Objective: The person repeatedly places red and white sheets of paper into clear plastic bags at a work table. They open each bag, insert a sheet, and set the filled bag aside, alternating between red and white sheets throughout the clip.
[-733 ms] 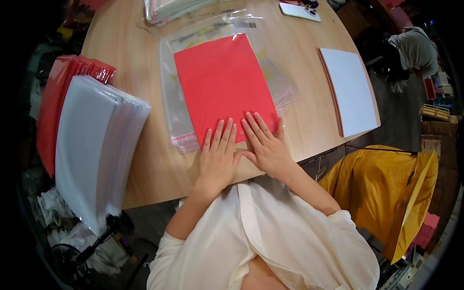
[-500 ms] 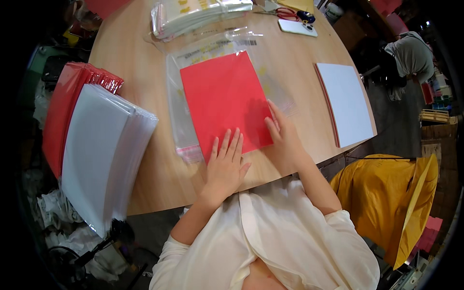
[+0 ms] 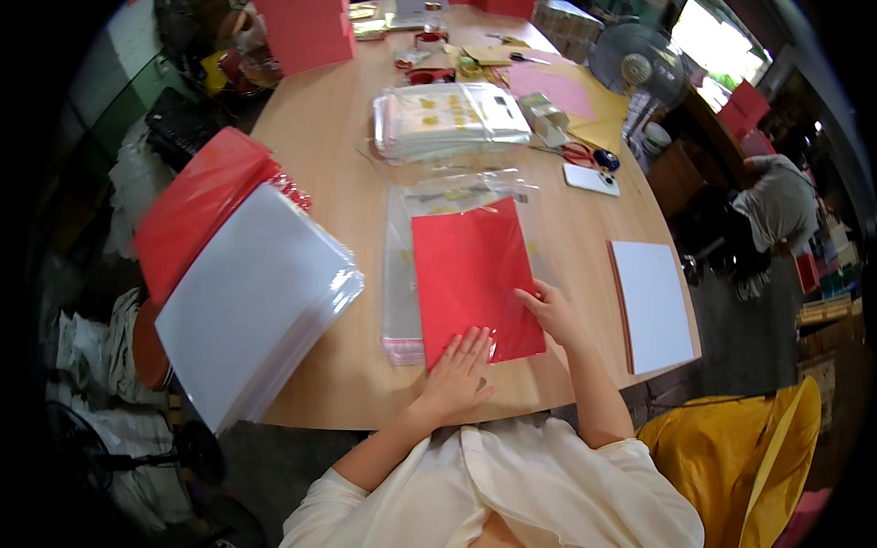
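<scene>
A flat red sheet [image 3: 470,274], glossy in places as if under clear film, lies on several clear plastic bags [image 3: 400,306] in front of me. My left hand [image 3: 457,373] rests flat on its near edge, fingers stretched out. At the sheet's right edge is my right hand [image 3: 554,315], its thumb over the top and its fingers closed along the side. To the left, a stack of white sheets in clear sleeves [image 3: 256,283] leans beside a stack of glossy red ones [image 3: 206,210].
A white-topped stack [image 3: 653,306] lies at the table's right edge. Beyond the bags are a wrapped bundle [image 3: 448,123], a white phone [image 3: 591,180] and red-handled scissors [image 3: 577,153]. A yellow cloth [image 3: 731,447] hangs at lower right. A person [image 3: 776,205] bends over farther off.
The view has tilted up, showing more of the table's far end. My left hand stays flat on the red sheet; my right thumb now lies over its right edge.
</scene>
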### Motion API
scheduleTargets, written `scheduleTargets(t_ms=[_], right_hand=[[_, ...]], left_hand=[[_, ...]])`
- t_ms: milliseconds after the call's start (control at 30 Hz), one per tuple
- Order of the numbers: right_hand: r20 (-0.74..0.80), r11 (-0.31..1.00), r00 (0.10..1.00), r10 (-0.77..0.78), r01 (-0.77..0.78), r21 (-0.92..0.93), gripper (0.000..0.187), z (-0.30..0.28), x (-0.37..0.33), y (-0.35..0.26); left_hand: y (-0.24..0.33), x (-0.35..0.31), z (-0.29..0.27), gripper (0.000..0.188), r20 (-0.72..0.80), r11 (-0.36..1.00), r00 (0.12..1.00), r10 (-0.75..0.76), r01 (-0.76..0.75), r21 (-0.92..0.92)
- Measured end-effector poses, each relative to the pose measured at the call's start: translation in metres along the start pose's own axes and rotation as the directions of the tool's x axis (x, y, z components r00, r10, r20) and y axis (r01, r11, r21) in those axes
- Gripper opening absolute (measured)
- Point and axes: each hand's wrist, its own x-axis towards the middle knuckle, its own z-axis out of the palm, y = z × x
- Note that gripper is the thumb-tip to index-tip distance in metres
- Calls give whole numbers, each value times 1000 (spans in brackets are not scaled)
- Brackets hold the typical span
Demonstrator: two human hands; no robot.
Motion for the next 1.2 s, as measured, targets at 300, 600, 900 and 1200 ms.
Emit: scheduleTargets(t_ms=[300,600,900,1200], right_hand=[[-197,894,929,-312,358,271,28,50,-69,-61],[66,550,553,-831,797,248,60,96,-94,-47],[170,866,849,-500,495,74,52,83,-94,-28],[204,888,866,-457,458,44,52,72,-99,-16]], left_hand=[[37,-21,-26,24,182,-592,924,-337,-57,-804],[17,-59,-195,38,-124,-333,727,-675,-450,-828],[-126,-110,-406,29,-381,117,530,-758,-464,-878],[-280,-155,-393,35,-681,704,394,-617,663,-254]])
